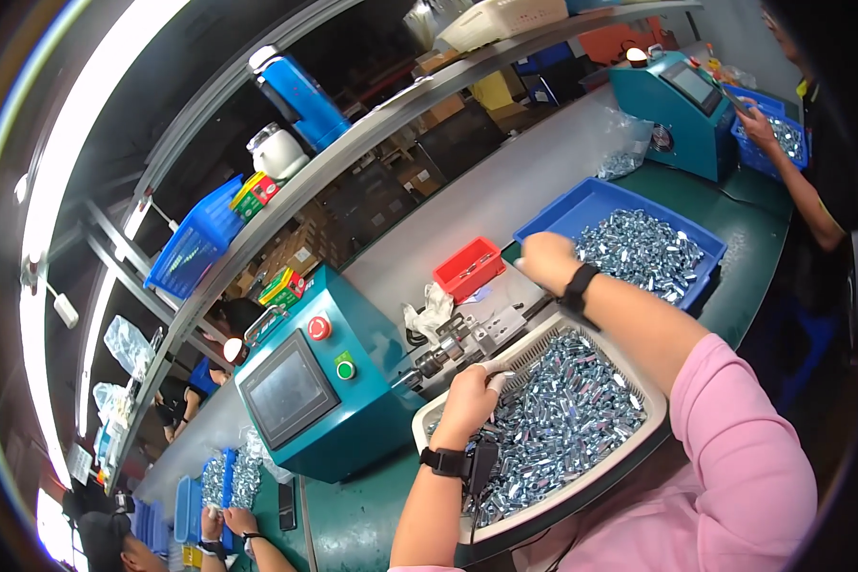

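Hands, two, held well apart over a green workbench (353, 520). At centre of frame, left hand (467, 405) at the upper left rim of one cream basket (654, 412), forearm rising from the lower edge, thumb and fingertips drawn together; impossible to tell whether around anything. Farther up and right, right hand (549, 261) curled like a fist, forearm slanting in from a pink sleeve (739, 429); grip contents hidden, impossible to tell. Black wristbands (445, 461), two, one per wrist.

Filling the basket, lower centre, shiny metal pieces (562, 419), too many to count; more in one blue tray (567, 205), upper right of centre. Between the hands, one metal clamp (443, 355), joined to the nearer of two teal machines (372, 381), with one screen (288, 389), one red button (318, 328) and one green button (346, 370). Behind the clamp, one red bin (486, 275). On the shelf, upper left, one blue bottle (305, 100) and one white jar (276, 154). Lower left, two hands of a co-worker (227, 522) near one phone (287, 505).
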Available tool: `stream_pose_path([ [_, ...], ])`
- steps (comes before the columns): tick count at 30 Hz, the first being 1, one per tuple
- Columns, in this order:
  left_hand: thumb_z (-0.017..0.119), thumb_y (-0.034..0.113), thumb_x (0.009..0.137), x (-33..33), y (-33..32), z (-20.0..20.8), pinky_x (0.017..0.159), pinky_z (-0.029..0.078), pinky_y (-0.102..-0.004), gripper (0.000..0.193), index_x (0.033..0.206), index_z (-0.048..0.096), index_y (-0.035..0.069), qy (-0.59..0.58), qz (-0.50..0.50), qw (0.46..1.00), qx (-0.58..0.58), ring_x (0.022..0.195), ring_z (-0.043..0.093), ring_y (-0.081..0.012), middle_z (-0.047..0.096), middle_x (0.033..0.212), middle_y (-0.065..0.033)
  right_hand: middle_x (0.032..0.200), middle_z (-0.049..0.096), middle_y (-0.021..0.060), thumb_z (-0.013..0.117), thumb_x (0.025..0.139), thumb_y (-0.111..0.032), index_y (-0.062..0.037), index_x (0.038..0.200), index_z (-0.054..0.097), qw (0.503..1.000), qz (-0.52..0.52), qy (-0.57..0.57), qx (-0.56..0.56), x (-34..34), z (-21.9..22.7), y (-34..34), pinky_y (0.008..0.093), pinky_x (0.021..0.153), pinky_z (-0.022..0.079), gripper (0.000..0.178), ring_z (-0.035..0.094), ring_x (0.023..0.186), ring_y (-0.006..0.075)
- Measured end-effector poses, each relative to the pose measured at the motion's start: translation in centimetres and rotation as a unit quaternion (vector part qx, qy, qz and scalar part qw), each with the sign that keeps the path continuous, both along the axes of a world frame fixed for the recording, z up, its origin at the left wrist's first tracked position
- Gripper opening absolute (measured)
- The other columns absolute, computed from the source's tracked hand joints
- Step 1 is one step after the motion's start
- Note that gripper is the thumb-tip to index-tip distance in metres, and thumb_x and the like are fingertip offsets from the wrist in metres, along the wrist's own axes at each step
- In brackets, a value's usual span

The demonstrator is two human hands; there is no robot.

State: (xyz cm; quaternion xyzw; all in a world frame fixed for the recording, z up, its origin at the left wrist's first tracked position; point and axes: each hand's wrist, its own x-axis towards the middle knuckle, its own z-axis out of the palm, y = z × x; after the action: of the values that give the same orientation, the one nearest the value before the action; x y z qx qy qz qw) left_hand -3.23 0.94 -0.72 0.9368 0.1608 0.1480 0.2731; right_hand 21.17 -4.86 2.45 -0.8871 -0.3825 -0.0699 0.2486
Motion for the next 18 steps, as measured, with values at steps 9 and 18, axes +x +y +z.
stream_pose_path([
  [9, 0.06, 0.009, 0.078, 1.5, 1.1, 0.6, 0.078, 0.043, -0.0355, 0.022, 0.098, 0.065, 0.005, -0.155, 0.057, 0.968, 0.191, 0.083, 0.057, -0.0288, 0.063, 0.09, -0.0132, 0.076, 0.064, 0.0171, 0.057, 0.069, -0.012, -0.0027, 0.075, 0.063, 0.977, 0.124, 0.038, 0.17, -7.3, -1.1, 1.1, 0.0426, 0.064, 0.05, 0.013, 0.063, 0.073, 0.0326],
  [18, 0.064, 0.016, 0.075, 5.5, 3.7, 0.6, 0.081, 0.034, -0.0407, 0.016, 0.091, 0.068, 0.013, -0.066, 0.17, 0.951, 0.248, 0.091, 0.052, -0.0269, 0.063, 0.086, -0.0084, 0.077, 0.064, 0.0172, 0.058, 0.068, -0.012, -0.0022, 0.078, 0.063, 0.968, 0.14, 0.092, 0.185, -6.2, -2.5, 1.3, 0.0426, 0.065, 0.05, 0.015, 0.063, 0.074, 0.0328],
])
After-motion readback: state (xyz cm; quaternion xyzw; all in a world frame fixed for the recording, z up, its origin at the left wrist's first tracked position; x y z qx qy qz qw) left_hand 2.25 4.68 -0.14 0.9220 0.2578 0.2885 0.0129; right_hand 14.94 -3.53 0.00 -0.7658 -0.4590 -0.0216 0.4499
